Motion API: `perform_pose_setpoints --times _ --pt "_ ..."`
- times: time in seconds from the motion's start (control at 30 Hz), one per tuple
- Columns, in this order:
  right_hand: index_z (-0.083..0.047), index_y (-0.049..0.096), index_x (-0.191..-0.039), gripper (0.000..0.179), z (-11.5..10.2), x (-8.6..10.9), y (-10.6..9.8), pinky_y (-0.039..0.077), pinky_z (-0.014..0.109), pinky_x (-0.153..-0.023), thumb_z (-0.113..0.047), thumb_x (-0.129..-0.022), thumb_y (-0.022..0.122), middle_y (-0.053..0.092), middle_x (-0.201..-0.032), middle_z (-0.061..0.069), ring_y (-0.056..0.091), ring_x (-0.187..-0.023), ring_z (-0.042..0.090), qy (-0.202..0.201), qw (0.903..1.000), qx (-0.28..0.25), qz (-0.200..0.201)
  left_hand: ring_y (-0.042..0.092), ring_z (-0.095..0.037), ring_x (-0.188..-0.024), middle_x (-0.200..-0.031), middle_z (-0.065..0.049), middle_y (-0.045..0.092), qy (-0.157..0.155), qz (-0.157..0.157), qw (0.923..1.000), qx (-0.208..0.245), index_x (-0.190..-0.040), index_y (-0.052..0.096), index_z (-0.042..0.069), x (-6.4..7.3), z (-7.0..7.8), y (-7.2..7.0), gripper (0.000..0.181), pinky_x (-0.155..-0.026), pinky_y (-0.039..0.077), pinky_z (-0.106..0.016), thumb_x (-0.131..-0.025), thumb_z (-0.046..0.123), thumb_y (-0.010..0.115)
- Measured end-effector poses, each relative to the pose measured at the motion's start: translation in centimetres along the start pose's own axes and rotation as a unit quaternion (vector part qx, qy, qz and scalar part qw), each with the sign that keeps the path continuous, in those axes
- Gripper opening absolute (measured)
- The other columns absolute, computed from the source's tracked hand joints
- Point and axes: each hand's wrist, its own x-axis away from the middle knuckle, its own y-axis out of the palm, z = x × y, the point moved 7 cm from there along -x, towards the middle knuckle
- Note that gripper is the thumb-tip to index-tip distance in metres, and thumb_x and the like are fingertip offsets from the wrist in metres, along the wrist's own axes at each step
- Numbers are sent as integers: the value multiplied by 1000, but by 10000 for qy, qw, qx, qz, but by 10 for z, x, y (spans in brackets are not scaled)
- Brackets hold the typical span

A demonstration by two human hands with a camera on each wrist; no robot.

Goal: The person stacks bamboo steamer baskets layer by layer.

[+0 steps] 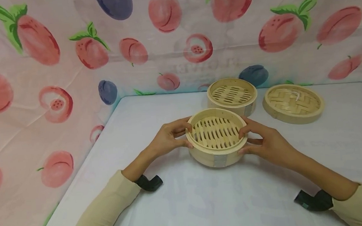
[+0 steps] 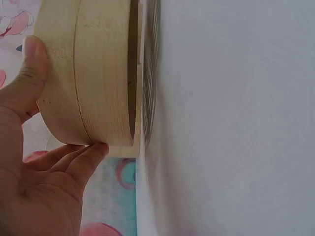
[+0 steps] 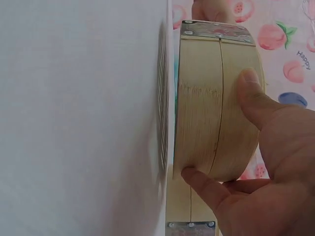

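Note:
In the head view both hands hold a round bamboo steamer basket (image 1: 219,159) with a slatted floor and a metal strip at its front. My left hand (image 1: 170,136) grips its left side, thumb toward the front and fingers farther back. On the opposite side, my right hand (image 1: 266,142) grips the wall with thumb and fingers. The wrist views show the steamer wall (image 2: 101,73) slightly off the white table, with a shadow beneath. A second steamer basket (image 1: 231,106) stands just behind, partly hidden by the held one.
A woven bamboo lid (image 1: 294,103) with a small pale loop lies at the back right of the white table (image 1: 187,200). Fruit-printed cloth (image 1: 170,50) hangs behind and along the left side. Dark devices (image 1: 149,182) are strapped to both wrists.

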Motion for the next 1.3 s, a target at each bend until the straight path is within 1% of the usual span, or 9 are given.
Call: perform_pose_setpoints --times 0.17,0.27,0.53,0.83,1.1,1.3 --pt "-14 56 -101 41 1 0 1 53 33 -83 -6 -71 82 32 -150 16 24 -140 32 -94 10000 -28 -3 46 -27 -128 -144 -19 42 -85 3 10000 38 -102 60 -4 0 -6 2 39 -98 44 -32 -68 -8 79" --pt "-13 56 -101 41 4 0 2 53 33 -83 -4 -70 82 33 -149 17 25 -139 33 -129 9999 -39 -9 45 -27 -129 -144 -19 41 -125 12 9999 98 -103 59 -6 0 -9 2 40 -99 43 -32 -68 -9 79" --pt "-12 57 -100 40 9 0 6 52 36 -85 -7 -70 83 31 -150 18 24 -139 36 -19 10000 1 -70 43 -31 -130 -145 -20 40 -44 -28 9999 152 -104 58 -7 1 -11 3 41 -101 42 -33 -68 -9 78" --pt "-15 58 -98 39 12 1 6 52 38 -83 -8 -70 84 27 -152 18 30 -135 41 10 9999 98 -40 43 -29 -130 -146 -18 38 -47 -37 9998 206 -104 59 -6 1 -15 4 43 -102 40 -33 -67 -10 79" --pt "-14 59 -98 38 11 1 5 52 40 -83 -8 -69 84 28 -151 18 31 -135 41 35 9998 172 -4 44 -27 -130 -147 -17 38 -140 -20 9996 237 -104 58 -5 0 -17 5 43 -103 40 -33 -67 -10 79" --pt "-14 59 -97 38 10 1 5 53 40 -83 -8 -69 84 29 -151 19 32 -134 42 45 9998 190 20 44 -28 -130 -147 -17 37 -132 -42 9994 322 -105 57 -5 1 -20 6 43 -103 40 -34 -68 -11 78"
